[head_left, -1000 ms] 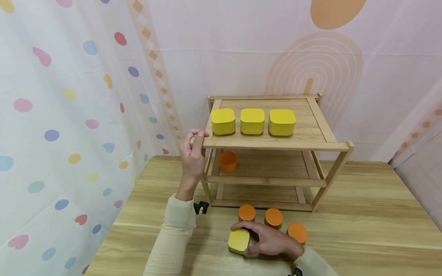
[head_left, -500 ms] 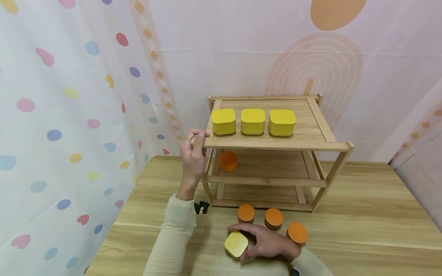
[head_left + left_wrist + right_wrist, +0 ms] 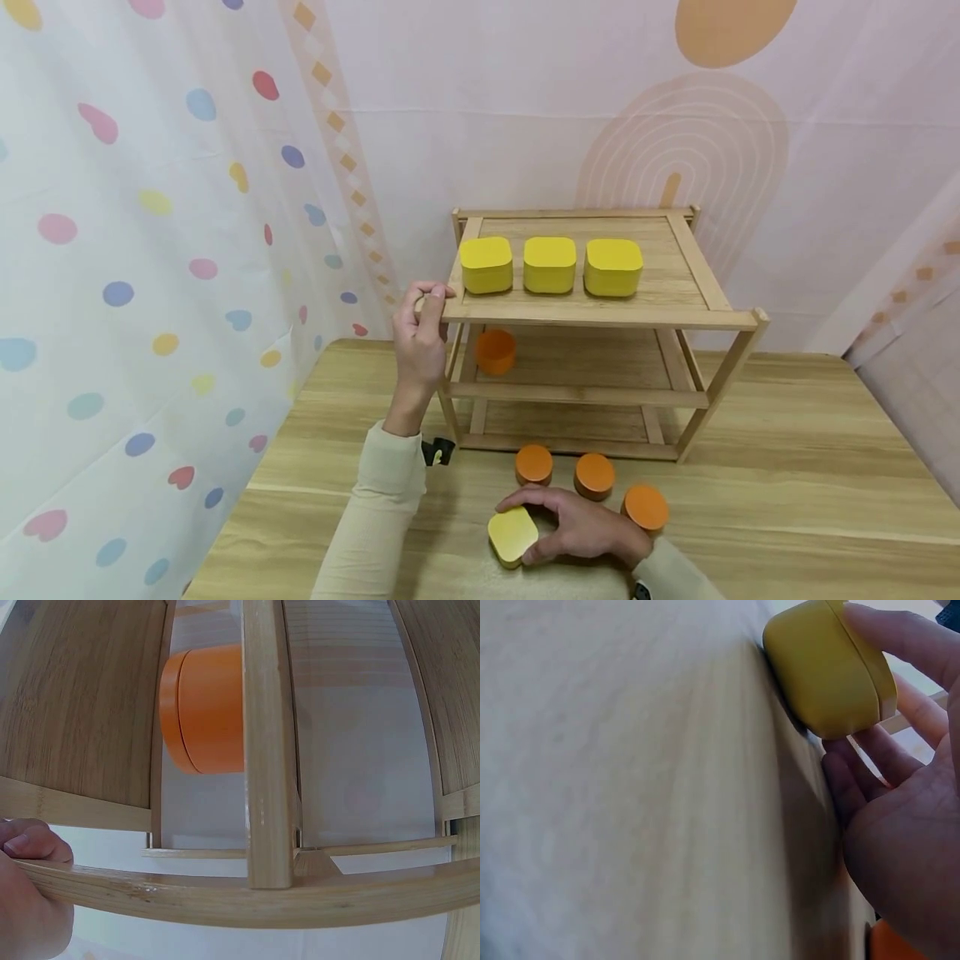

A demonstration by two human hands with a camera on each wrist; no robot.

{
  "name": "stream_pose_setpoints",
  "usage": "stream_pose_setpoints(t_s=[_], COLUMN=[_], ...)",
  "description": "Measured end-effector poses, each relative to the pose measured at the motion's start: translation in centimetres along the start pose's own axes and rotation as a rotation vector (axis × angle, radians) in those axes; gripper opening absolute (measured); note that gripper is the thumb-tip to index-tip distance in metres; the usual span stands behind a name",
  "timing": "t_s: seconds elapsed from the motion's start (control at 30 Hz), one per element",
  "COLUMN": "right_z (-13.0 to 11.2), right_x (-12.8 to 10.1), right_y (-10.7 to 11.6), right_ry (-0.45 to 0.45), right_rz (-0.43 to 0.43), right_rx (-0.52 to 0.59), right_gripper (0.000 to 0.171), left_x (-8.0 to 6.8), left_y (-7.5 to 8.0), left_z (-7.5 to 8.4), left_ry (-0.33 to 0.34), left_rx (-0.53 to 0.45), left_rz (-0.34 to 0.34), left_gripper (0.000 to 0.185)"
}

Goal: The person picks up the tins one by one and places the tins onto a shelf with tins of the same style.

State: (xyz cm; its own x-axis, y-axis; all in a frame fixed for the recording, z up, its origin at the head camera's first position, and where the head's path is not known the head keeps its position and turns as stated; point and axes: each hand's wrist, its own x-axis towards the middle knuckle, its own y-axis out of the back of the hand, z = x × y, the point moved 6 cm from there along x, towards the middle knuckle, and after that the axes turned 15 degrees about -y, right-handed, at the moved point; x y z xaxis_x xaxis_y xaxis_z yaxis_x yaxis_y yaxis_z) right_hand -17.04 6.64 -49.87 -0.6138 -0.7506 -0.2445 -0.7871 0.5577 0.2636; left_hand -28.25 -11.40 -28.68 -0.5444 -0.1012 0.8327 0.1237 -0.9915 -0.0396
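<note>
My left hand point(image 3: 422, 342) grips the front left corner of a three-tier wooden shelf point(image 3: 570, 314); in the left wrist view its fingers curl round a rail. My right hand point(image 3: 581, 525) holds a rounded-square yellow box point(image 3: 513, 535) on the table, thumb at its near side and a finger at its far side. The right wrist view shows a lid seam on this yellow box point(image 3: 825, 671). On the top tier, three similar yellow boxes, a left one point(image 3: 487, 265), a middle one point(image 3: 550, 265) and a right one point(image 3: 612, 267), stand in a row.
A round orange tin point(image 3: 496, 352) sits at the left of the middle tier. Between shelf and right hand, three more stand on the wooden table point(image 3: 810, 500): a left tin point(image 3: 534, 463), a middle tin point(image 3: 595, 475) and a right tin point(image 3: 646, 507). Curtains hang behind and left.
The yellow box in my right hand has turned and slid slightly left and nearer to me, the hand shifting a little with it. My left hand stays on the shelf corner.
</note>
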Motion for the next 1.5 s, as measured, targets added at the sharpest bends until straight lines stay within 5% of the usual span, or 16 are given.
stream_pose_setpoints(t_s=[0.8,1.5], right_z=[0.55,0.42], right_x=[0.15,-0.11], right_y=[0.04,-0.02], right_ry=[-0.048,-0.055], right_rz=[-0.010,0.057], right_rx=[0.110,0.086], right_gripper=[0.056,0.054], left_x=[0.30,0.02], left_y=[-0.14,-0.05], left_z=[0.16,0.19], left_ry=[-0.001,-0.003], left_rx=[-0.015,0.003], left_rz=[0.006,0.007], left_gripper=[0.033,0.032])
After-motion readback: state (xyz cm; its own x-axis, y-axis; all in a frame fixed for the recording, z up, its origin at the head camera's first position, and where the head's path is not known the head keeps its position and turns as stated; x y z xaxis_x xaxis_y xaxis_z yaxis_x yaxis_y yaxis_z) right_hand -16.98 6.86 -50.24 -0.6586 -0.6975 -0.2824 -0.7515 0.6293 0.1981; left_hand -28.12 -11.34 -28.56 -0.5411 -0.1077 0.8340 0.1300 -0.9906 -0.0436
